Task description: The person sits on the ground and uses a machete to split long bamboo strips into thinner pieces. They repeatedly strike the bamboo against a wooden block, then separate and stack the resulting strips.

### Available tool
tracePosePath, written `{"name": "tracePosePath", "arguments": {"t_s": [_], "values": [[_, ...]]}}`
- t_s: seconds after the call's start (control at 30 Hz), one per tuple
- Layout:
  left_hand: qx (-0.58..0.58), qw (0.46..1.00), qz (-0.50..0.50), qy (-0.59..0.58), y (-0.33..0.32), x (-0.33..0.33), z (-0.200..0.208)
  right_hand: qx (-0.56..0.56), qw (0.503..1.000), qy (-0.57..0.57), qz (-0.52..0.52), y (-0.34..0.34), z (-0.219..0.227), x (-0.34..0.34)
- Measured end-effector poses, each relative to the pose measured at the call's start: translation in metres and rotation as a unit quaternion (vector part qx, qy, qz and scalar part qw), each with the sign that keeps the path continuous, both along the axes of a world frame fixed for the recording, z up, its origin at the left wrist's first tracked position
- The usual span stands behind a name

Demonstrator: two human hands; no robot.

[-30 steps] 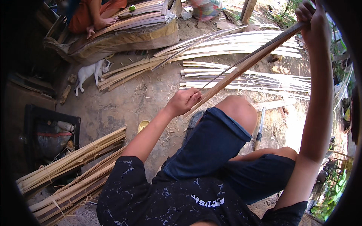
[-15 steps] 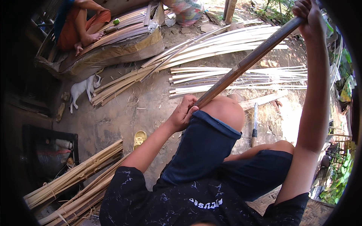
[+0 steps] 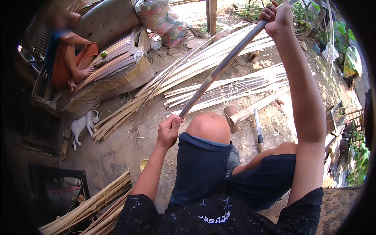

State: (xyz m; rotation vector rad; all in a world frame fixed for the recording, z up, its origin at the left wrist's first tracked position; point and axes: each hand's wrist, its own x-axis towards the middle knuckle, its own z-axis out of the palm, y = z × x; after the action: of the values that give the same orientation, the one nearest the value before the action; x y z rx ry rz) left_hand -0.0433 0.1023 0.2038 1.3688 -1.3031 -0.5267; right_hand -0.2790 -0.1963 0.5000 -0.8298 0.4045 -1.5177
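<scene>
Bamboo strip (image 3: 224,68) slants from your left hand (image 3: 168,131), curled closed on its near part, up and away to your right hand (image 3: 278,18), closed round the far part; such wide spacing presumably steadies its length. Knife (image 3: 258,131) lies right of your left hand, handle toward you, likely for easy pickup; pale slats (image 3: 178,84) lie beyond that hand, apparently spread flat for sorting.

The floor (image 3: 113,162) was grey-brown, its left part in shade. A worn sofa (image 3: 131,79) stood at the upper left, with a post (image 3: 212,17) to its right. Strong sunlight (image 3: 286,131) fell on the right side, near plants (image 3: 357,172). A woven mat (image 3: 340,207) showed at lower right.
</scene>
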Motion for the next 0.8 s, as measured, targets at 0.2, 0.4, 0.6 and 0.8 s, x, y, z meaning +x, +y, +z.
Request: {"name": "tracePosePath", "arguments": {"t_s": [0.2, 0.4, 0.6, 0.8], "values": [[0.139, 0.958, -0.141, 0.209, -0.004, 0.018, 0.002, -0.006, 0.998, -0.034, -0.055, -0.018, -0.015, 0.002], [0.184, 0.954, -0.186, 0.149, -0.013, 0.021, 0.008, 0.024, 0.998, -0.015, -0.047, -0.026, -0.040, 0.004], [0.278, 0.931, -0.054, 0.229, -0.006, 0.028, -0.027, 0.113, 0.981, 0.157, -0.012, -0.075, -0.094, 0.044], [0.315, 0.932, -0.006, 0.178, 0.013, 0.028, -0.113, 0.226, 0.933, 0.280, 0.024, -0.096, -0.282, 0.077]]}}
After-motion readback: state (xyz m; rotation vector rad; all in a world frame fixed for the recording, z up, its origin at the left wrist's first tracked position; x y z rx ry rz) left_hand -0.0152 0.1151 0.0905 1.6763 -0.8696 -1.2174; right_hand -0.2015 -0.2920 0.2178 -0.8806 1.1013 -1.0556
